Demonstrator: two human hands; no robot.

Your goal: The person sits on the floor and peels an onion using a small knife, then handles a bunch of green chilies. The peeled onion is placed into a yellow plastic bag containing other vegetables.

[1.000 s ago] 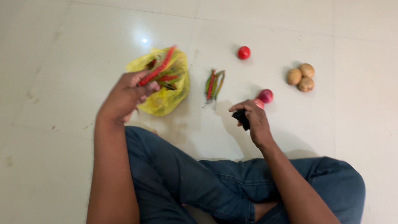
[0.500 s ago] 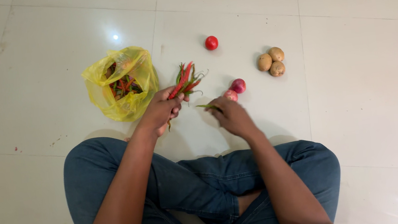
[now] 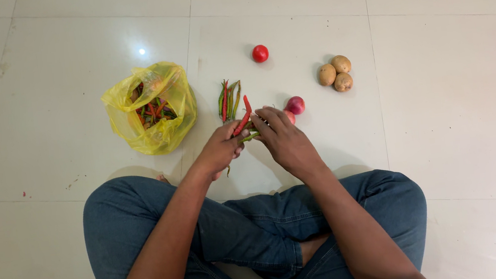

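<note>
The person sits cross-legged on a white tiled floor point(image 3: 445, 102), both hands meeting just in front of the knees. The left hand point(image 3: 222, 149) is closed around a small bunch of chillies point(image 3: 242, 121), red and green, whose tips stick up past the fingers point(image 3: 236, 136). The right hand point(image 3: 283, 141) has come in from the side and now touches the same bunch, its fingers curled narrowly on the green stems at the lower end; half a second ago it held a single green chilli a little apart from the left hand, so the two hands have closed together on the bunch.

Just beyond the hands a small pile of chillies point(image 3: 229, 97) lies on the floor. A second ago the left hand was up at the yellow bag point(image 3: 153, 110) with a red chilli in it; it has since moved away from the bag and down toward the lap. The bag stands open to the left, with more chillies inside.

Two red onions point(image 3: 295, 105) lie just beside the right hand, one partly hidden by it. A tomato point(image 3: 260, 53) lies farther off, and three potatoes point(image 3: 334, 73) sit clustered together, well apart to the right.
</note>
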